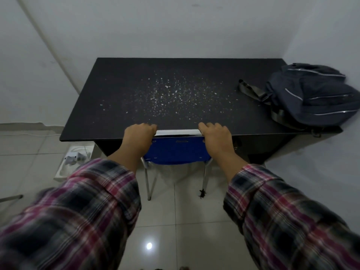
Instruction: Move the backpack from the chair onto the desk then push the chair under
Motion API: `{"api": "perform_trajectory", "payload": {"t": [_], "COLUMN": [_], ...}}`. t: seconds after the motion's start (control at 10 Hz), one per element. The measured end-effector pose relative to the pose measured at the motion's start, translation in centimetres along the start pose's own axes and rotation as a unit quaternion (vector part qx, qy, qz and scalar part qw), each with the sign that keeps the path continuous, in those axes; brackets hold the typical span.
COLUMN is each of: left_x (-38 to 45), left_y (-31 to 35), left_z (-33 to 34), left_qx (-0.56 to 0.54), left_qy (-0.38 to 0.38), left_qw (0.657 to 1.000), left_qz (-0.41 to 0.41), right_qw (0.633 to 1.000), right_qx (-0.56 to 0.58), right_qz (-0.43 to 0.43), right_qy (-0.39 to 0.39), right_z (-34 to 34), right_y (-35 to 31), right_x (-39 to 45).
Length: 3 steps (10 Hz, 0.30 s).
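A dark blue backpack [311, 94] lies on the right end of the black desk [116, 98], its straps trailing leftward and over the front edge. The blue chair [176, 151] with chrome legs stands tucked against the desk's front edge, its seat hidden under the top. My left hand [139, 133] grips the left end of the chair's backrest top rail. My right hand [216, 134] grips the right end of that rail. Both arms wear plaid sleeves.
White walls close in behind and to the right of the desk. An open white box [73, 162] with grey items sits on the tiled floor at the left. A small dark object [202, 193] lies on the floor by the chair's right leg.
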State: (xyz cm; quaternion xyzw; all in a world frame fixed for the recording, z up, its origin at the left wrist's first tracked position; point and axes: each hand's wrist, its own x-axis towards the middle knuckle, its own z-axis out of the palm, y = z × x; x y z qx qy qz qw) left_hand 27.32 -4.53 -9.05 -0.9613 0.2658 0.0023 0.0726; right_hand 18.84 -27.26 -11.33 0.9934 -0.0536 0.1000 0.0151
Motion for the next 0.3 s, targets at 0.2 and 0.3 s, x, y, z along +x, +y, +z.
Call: {"api": "perform_trajectory", "payload": {"t": [0.2, 0.3], "left_x": [-1.5, -2.2], "left_y": [0.6, 0.0], "left_z": [-0.6, -1.9], "left_qx": [-0.022, -0.008], "left_qy": [-0.027, -0.048], "left_qw": [0.999, 0.999], "left_qz": [-0.014, 0.007], "right_qw": [0.994, 0.991], "right_qx": [-0.026, -0.017], "right_qz": [0.022, 0.039], "right_qy": [-0.103, -0.13], "right_z": [-1.3, -2.9], "right_y": [-0.9, -1.3], "right_x": [-0.8, -1.1]}}
